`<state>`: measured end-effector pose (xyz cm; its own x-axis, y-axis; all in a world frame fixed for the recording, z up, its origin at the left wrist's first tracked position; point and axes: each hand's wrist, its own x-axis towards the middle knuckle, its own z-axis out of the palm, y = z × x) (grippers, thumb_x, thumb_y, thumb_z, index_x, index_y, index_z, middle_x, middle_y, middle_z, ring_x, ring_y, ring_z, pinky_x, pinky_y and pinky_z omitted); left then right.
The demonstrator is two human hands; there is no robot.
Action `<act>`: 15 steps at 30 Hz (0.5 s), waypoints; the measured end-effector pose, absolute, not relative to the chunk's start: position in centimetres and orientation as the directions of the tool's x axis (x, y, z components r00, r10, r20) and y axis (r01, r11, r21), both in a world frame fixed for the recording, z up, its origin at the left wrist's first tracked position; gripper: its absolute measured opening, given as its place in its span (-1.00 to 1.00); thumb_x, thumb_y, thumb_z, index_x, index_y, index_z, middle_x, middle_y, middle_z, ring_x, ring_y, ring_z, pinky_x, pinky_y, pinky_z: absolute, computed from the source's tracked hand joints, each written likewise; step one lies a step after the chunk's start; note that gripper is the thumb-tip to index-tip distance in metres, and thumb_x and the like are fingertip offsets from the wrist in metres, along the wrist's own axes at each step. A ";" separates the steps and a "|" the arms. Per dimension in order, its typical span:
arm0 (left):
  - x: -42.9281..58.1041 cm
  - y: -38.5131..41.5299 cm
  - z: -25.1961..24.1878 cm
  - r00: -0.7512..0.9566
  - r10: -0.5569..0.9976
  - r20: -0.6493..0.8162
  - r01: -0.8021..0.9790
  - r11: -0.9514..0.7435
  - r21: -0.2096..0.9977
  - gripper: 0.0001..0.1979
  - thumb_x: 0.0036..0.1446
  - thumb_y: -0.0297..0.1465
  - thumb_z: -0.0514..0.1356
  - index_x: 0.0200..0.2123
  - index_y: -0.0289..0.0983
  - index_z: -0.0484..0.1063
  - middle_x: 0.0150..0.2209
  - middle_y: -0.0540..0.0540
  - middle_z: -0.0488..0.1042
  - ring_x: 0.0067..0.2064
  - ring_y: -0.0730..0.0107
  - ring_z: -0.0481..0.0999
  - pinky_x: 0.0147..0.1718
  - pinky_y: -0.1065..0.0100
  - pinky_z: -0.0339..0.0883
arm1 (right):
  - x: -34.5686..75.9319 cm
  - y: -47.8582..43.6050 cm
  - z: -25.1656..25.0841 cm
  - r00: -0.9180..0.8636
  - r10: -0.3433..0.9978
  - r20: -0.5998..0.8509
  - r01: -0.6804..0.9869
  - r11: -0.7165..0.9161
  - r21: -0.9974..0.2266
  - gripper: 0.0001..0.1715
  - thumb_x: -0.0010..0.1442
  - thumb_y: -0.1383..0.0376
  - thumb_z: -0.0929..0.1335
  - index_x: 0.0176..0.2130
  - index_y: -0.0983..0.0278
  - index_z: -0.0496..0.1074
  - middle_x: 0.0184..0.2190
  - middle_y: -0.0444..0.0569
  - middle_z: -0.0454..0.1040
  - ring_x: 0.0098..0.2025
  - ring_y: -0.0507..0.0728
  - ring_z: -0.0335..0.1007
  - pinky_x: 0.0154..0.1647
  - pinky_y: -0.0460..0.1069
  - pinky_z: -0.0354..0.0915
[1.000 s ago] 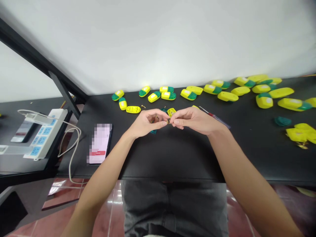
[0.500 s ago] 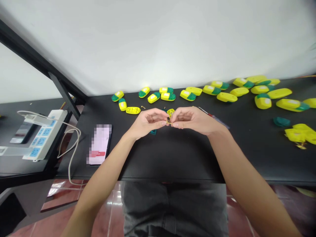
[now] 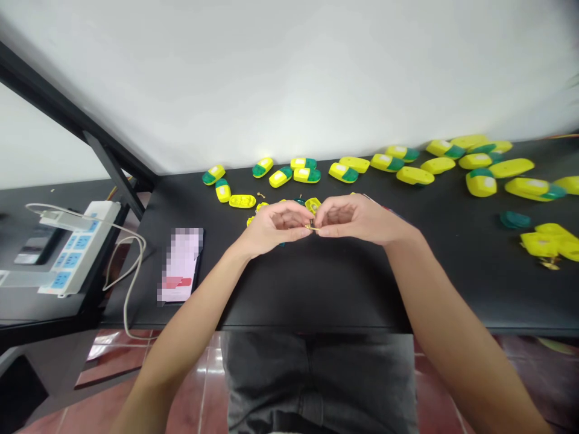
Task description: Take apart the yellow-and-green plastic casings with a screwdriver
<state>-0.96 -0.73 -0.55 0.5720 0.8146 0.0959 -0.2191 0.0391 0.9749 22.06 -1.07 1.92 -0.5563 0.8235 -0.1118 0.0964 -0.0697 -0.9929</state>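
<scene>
Small gold part (image 3: 311, 227) between fingers (image 3: 298, 229)

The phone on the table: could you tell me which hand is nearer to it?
Left. The left hand is right of the phone; the right hand lies farther right.

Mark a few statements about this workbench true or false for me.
1. The left hand and right hand pinch a small golden part between their fingertips. True.
2. The phone lies to the right of the hands. False: it lies to their left.
3. Many yellow-and-green shells lie along the far edge of the black table. True.
4. The power strip lies among the shells. False: it rests on a separate surface at far left.
</scene>
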 end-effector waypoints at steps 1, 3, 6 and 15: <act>-1.0 -0.7 -0.5 0.575 0.812 0.100 -0.222 0.037 0.974 -0.74 0.00 -0.41 0.52 -0.22 -0.25 0.61 -0.23 -0.03 0.61 -0.21 0.50 0.62 -0.10 0.41 0.52 | 22.1 -1.1 2.0 -0.558 0.823 -0.108 0.095 -0.065 -0.993 -0.65 -0.09 0.15 0.64 -0.35 0.24 0.57 -0.38 -0.11 0.59 -0.31 0.08 0.51 -0.20 0.01 0.42; -1.0 -0.7 -0.5 0.579 0.808 0.106 -0.225 0.034 0.974 -0.75 0.01 -0.42 0.52 -0.22 -0.25 0.61 -0.24 -0.03 0.61 -0.23 0.53 0.62 -0.13 0.43 0.51 | 22.1 -1.2 2.2 -0.560 0.822 -0.102 0.093 -0.061 -0.994 -0.66 -0.08 0.16 0.64 -0.36 0.24 0.57 -0.38 -0.11 0.58 -0.32 0.06 0.50 -0.22 0.00 0.41; -1.0 -0.8 -0.5 0.576 0.811 0.101 -0.215 0.031 0.976 -0.74 0.00 -0.41 0.52 -0.23 -0.27 0.61 -0.25 -0.04 0.61 -0.24 0.52 0.61 -0.14 0.43 0.51 | 22.2 -1.2 2.2 -0.566 0.818 -0.103 0.096 -0.059 -0.994 -0.67 -0.07 0.16 0.63 -0.36 0.25 0.57 -0.40 -0.11 0.57 -0.33 0.06 0.49 -0.23 0.00 0.40; -0.9 -0.8 -0.6 0.572 0.815 0.089 -0.195 0.030 0.980 -0.69 -0.03 -0.34 0.54 -0.23 -0.28 0.59 -0.24 -0.06 0.62 -0.22 0.46 0.63 -0.10 0.35 0.53 | 22.3 -1.1 2.1 -0.576 0.810 -0.111 0.126 -0.046 -0.991 -0.67 -0.02 0.07 0.61 -0.36 0.23 0.61 -0.39 -0.10 0.58 -0.32 0.07 0.48 -0.19 0.03 0.40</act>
